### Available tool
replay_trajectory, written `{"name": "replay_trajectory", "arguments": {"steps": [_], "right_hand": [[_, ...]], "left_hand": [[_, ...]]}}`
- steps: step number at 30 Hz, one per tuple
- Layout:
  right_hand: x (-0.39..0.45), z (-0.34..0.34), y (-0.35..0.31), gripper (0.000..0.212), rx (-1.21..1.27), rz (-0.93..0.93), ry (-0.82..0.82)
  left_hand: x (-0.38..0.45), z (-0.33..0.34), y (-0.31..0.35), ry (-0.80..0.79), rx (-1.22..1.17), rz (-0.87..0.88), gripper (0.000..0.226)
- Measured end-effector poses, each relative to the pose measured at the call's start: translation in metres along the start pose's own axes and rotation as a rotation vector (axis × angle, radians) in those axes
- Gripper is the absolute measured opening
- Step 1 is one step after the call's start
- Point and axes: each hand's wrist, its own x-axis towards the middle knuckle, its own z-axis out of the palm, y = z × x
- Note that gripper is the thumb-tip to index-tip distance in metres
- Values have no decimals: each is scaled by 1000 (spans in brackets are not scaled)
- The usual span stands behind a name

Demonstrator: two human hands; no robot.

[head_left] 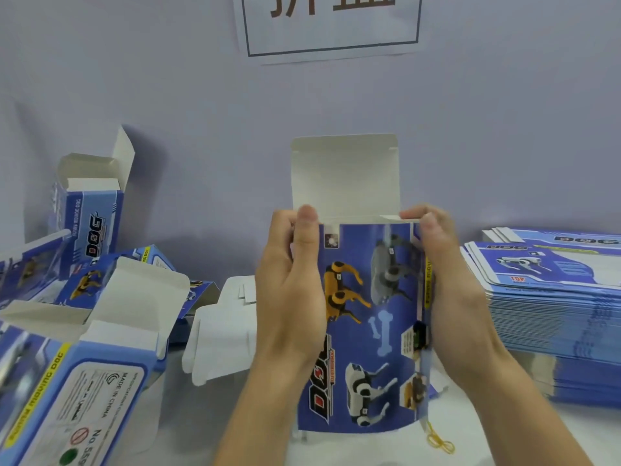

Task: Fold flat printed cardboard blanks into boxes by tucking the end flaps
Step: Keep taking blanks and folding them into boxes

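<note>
Centre of the frame: a printed box blank (366,324) is standing upright, its long axis running top to bottom of the frame, and both hands are clamping it at its two long edges. The left hand (289,284) is gripping the left edge with the thumb lying up the printed face, and the right hand (443,277) is gripping the right edge with its fingertips at the upper corner. The white top flap (346,176) is rising directly above both hands, unfolded and pointing toward the upper frame; both thumbs are sitting level with its fold line, neither hand clearly nearer, so tucking it likely calls for folding it down and toward the viewer. Readable print on the held blank: "DOG" in red and black, with robot-dog pictures and bones. At lower left, a folded box (84,391) is showing "MADE IN CHINA" and "FUNNY MOVING DOG"; an upright box (90,216) at upper left repeats "DOG". At right, the stack of flat blanks (551,317) is showing "DOG" and "TOP". A wall sign (331,21) at top centre is cropped and unreadable.
</note>
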Motion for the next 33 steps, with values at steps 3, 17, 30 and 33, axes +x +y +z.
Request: {"name": "replay_trajectory", "arguments": {"steps": [3, 17, 30, 33], "right_hand": [[-5, 4, -4, 29, 80, 97, 75], [-11, -1, -13, 33, 107, 223, 80], [-12, -10, -11, 38, 202, 148, -102], [-9, -6, -11, 30, 215, 113, -104]], "left_hand": [[1, 0, 3, -8, -26, -1, 46], [3, -11, 8, -153, -132, -90, 31], [2, -14, 0, -144, -205, 15, 34], [4, -16, 0, -135, -187, 29, 31]]}}
